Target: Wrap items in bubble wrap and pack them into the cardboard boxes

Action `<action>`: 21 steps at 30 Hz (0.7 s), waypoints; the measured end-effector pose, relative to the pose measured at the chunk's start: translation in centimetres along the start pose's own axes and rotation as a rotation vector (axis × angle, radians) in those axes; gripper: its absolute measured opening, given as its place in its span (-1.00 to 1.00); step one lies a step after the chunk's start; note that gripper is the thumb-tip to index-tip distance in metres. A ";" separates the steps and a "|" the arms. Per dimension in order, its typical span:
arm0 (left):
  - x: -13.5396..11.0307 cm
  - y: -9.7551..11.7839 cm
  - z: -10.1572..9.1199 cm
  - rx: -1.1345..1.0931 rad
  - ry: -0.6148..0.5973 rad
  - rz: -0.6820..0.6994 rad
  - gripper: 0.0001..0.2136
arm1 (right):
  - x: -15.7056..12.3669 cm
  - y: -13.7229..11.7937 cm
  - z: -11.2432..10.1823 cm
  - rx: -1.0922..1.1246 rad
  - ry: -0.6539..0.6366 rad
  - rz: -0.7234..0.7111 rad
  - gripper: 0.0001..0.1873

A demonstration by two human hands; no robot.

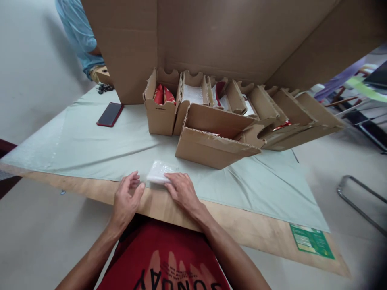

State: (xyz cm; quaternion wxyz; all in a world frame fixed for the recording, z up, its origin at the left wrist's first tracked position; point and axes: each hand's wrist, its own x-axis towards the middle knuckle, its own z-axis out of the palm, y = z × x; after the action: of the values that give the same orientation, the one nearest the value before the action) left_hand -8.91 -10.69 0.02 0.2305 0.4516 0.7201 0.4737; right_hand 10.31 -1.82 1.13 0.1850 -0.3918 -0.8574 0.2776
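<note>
A small clear bubble-wrapped packet [158, 172] lies at the near edge of the cloth, between my hands. My right hand [183, 191] grips its right side, fingers over the top and thumb at the near edge. To the left, my left hand [128, 198] is held open with bent fingers, thumb apart, a small gap from the packet. What is inside the wrap cannot be made out. Just beyond stands an open cardboard bin [216, 149], set at an angle in front of the other bins.
Behind stands a row of cardboard bins [160, 119] holding red packets [165, 96] and bubble wrap [192, 94]. A tall cardboard panel [211, 40] rises behind them. A phone [110, 114] lies left on the pale green cloth [87, 149]. A person in blue [80, 36] is at the far left.
</note>
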 end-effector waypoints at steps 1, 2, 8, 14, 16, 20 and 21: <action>-0.8 0.3 -0.1 -0.165 -0.028 -0.116 -0.50 | 0.0 -0.1 0.0 0.091 0.030 0.063 -0.68; -1.5 0.6 0.0 -0.343 -0.073 -0.226 -0.47 | -0.2 -0.4 0.0 0.187 0.047 0.116 -0.68; -2.7 1.5 2.0 -0.705 -0.286 -0.392 -0.56 | -3.3 -1.6 -0.6 0.456 0.028 0.125 -0.77; -2.6 2.1 2.8 -0.210 -0.383 -0.054 -0.58 | -5.5 -0.4 -5.0 0.406 0.059 0.071 -0.08; -2.9 2.9 3.5 -0.103 -0.439 0.131 -0.53 | -5.8 -0.3 -6.5 0.366 -0.036 0.041 -0.04; -2.2 5.3 4.4 -0.029 -0.508 0.490 -0.41 | -6.5 -0.1 -8.9 0.209 -0.040 0.034 -0.42; -1.5 6.1 4.4 -0.009 -0.513 0.565 -0.38 | -6.7 0.1 -9.8 0.188 -0.005 0.034 -0.47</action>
State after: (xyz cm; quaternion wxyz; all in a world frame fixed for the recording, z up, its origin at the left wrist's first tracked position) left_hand -2.23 -9.01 3.40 0.2655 0.7353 0.4838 0.3934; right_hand 19.86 -3.72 8.02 0.2140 -0.3867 -0.8212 0.3609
